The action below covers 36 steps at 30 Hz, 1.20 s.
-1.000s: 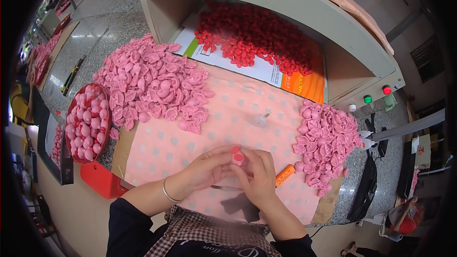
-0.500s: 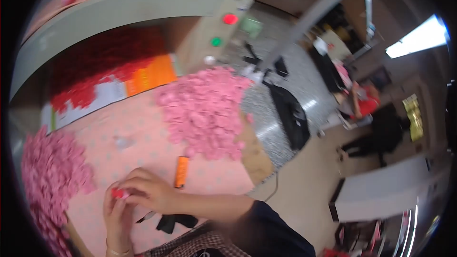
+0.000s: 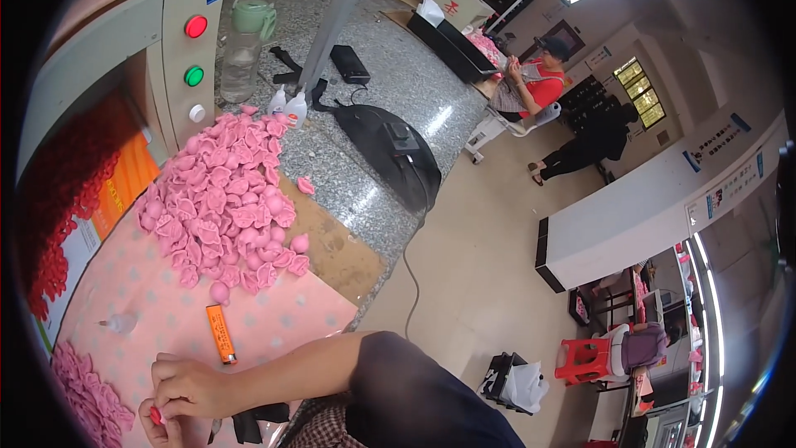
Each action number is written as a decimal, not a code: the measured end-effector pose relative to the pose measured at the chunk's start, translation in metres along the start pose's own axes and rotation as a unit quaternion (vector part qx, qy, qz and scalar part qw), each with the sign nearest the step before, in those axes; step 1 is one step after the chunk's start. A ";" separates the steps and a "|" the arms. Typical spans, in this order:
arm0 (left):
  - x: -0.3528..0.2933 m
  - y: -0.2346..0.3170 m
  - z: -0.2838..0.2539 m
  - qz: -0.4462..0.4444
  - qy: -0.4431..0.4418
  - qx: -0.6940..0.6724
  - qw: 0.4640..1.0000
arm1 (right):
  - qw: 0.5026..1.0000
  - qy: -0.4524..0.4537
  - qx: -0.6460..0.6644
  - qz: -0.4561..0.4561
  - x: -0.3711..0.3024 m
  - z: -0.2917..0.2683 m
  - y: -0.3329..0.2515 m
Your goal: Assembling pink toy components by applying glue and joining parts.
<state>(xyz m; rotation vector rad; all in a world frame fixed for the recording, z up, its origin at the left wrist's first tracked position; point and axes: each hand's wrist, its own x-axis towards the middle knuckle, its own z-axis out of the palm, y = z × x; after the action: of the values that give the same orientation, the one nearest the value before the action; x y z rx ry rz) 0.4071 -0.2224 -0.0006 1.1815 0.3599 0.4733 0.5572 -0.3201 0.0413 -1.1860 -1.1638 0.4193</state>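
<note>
At the lower left, over the pink spotted cloth (image 3: pixel 282 307), my two hands meet around a small red piece (image 3: pixel 155 416). My left hand (image 3: pixel 151 433), partly cut off by the rim, pinches it from below. The fingers of my right hand (image 3: pixel 189 387) close on it from above. An orange lighter (image 3: pixel 220 334) lies on the cloth just beyond my right wrist. Farther left lies a small clear bottle (image 3: pixel 120 323) with a thin tip. Near my left hand is a heap of mauve-pink petal-like pieces (image 3: pixel 87 394).
A large pile of pink petal-shaped pieces (image 3: pixel 220 199) covers the cloth's far side. Left of it, a grey machine frame (image 3: pixel 178 58) with buttons shelters red pieces (image 3: pixel 66 207). A lidded bottle (image 3: pixel 240 62), a metal post (image 3: pixel 340 17) and a black bag (image 3: pixel 390 149) occupy the stone counter. Two people are farther off.
The view has swung to the right, so the pile, lighter and hands appear farther left. Both hands stay together on the red piece.
</note>
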 end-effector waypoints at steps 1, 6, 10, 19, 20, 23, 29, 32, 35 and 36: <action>-0.002 0.003 -0.001 -0.034 0.017 0.008 0.999 | 1.000 -0.011 -0.002 0.002 0.000 0.000 -0.001; -0.001 0.013 -0.006 -0.064 0.038 0.031 0.997 | 1.000 0.001 -0.017 -0.020 0.002 0.013 -0.002; 0.000 0.020 -0.011 -0.062 0.042 0.053 0.996 | 0.999 -0.002 -0.032 -0.032 0.006 0.018 -0.004; -0.003 0.028 -0.006 -0.066 0.045 0.108 0.991 | 0.998 -0.021 -0.042 -0.039 0.004 0.022 -0.010; -0.003 0.028 -0.005 -0.067 0.046 0.114 0.990 | 0.998 -0.021 -0.042 -0.039 0.002 0.022 -0.010; -0.004 0.027 -0.001 -0.070 0.047 0.133 0.987 | 0.998 -0.022 -0.040 -0.035 -0.001 0.021 -0.007; -0.005 0.023 0.010 -0.076 0.048 0.173 0.981 | 0.996 -0.044 -0.060 -0.053 -0.005 0.009 -0.009; -0.005 0.027 0.017 -0.104 0.042 0.161 0.981 | 0.994 -0.058 -0.062 -0.066 -0.009 0.003 -0.012; -0.012 0.023 0.015 -0.154 0.083 0.165 0.971 | 0.994 -0.063 -0.059 -0.072 -0.013 -0.002 -0.018; -0.014 0.021 0.015 -0.153 0.086 0.166 0.970 | 0.993 -0.064 -0.057 -0.076 -0.014 -0.004 -0.020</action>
<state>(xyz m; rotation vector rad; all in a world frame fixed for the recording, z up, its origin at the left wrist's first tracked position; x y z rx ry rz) 0.3995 -0.2356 0.0252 1.3825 0.7822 0.2497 0.5493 -0.3405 0.0524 -1.1719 -1.3950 0.3203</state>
